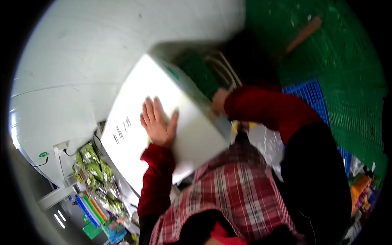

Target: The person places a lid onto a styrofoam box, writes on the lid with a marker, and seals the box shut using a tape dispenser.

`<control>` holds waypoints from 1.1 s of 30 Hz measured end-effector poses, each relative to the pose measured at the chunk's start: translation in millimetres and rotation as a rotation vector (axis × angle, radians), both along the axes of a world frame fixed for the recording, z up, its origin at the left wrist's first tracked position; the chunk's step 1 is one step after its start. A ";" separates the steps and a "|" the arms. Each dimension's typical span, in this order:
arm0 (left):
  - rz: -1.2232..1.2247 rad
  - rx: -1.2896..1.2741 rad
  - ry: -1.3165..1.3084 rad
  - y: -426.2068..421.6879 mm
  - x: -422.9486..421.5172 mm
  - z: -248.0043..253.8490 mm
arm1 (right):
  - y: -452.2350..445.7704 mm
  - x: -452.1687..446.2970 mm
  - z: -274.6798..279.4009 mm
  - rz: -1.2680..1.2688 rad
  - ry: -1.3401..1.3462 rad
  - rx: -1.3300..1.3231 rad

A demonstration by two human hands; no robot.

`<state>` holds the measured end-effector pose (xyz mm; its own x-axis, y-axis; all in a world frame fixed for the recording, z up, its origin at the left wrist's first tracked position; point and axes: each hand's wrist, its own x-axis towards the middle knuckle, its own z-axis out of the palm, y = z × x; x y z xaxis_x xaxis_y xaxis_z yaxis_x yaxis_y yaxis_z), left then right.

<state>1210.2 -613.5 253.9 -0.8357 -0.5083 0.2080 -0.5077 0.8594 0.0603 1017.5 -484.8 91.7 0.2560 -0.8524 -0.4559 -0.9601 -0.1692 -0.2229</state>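
Observation:
A large white box (185, 134) with dark handwriting on its top stands in front of me, turned at an angle. Flat on that top lies my left hand (160, 127), fingers stretched and thumb apart, holding nothing. My right hand (220, 102) is lower down, at the box's right side. Its fingers look curled and are partly blurred, and what they grip is hidden. Just beyond it is a dark green thing (200, 73) beside the box, its kind unclear.
A pale wall (81, 49) rises behind the box. On the right are a green mesh-like surface (351, 90) and a blue plastic crate (308, 96). Clear plastic wrapping (263, 141) lies near my body. Bagged green produce (96, 171) and a wall socket (61, 148) are at the left.

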 end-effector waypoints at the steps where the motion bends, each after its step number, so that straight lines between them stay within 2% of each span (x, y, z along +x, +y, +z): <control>1: 0.012 0.039 0.000 -3.3 4.4 -4.3 | 0.8 -1.9 -18.9 -0.096 -0.069 0.017; 4: 0.026 0.070 0.020 -7.3 -2.0 0.8 | 27.1 -17.5 69.5 -0.291 0.002 0.121; 5: 0.023 0.059 0.025 -6.4 -1.5 0.0 | 44.6 -29.2 78.0 -0.487 -0.118 0.044; 6: 0.023 0.045 0.029 -4.6 0.7 1.1 | 66.3 -46.7 85.8 -0.665 -0.362 -0.025; 7: 0.024 0.038 0.033 -5.8 1.4 0.0 | 81.0 -63.5 105.7 -0.814 -0.579 0.019; 9: -0.066 -0.015 0.065 -10.9 0.3 3.5 | 84.8 -93.7 52.6 -0.939 -1.162 0.081; 10: -0.078 -0.028 0.051 -18.9 -8.3 5.0 | 80.0 -95.6 50.5 -0.939 -1.168 0.069; 12: -0.109 -0.089 0.127 -48.5 -38.7 1.1 | 52.6 -96.8 53.5 -1.247 -1.823 0.049; 13: -0.070 -0.066 0.157 -62.8 -52.4 -5.4 | 36.5 -99.7 53.9 -1.238 -1.834 0.044; 15: -0.004 -0.011 0.046 -82.4 -72.2 -7.4 | -0.4 -108.4 55.8 -1.179 -2.144 -0.037; 17: -0.004 -0.021 -0.007 -85.8 -75.1 -5.8 | -30.3 -117.9 66.6 -1.158 -2.269 -0.032; 19: 0.005 -0.026 -0.057 -85.3 -76.7 -4.9 | -46.9 -128.0 94.5 -1.160 -2.207 -0.201; 21: -0.013 -0.003 -0.049 -83.5 -78.7 -3.6 | -63.9 -139.8 98.8 -1.175 -2.154 -0.249; 23: 0.013 0.006 -0.065 -80.5 -82.3 -0.5 | -102.9 -163.4 61.3 -1.063 -2.195 -0.137; 24: 0.010 0.011 -0.069 -79.9 -82.9 0.5 | -115.8 -168.8 57.6 -0.962 -2.221 -0.037; 29: 0.019 0.032 -0.084 -79.2 -86.0 3.5 | -149.3 -177.5 60.2 -0.908 -2.190 -0.020; 31: 0.022 0.038 -0.086 -81.6 -86.7 1.7 | -167.6 -177.0 62.2 -0.837 -1.802 -0.031; 33: 0.021 0.041 -0.086 -81.5 -86.1 2.7 | -171.0 -190.2 71.7 -0.802 -1.786 0.135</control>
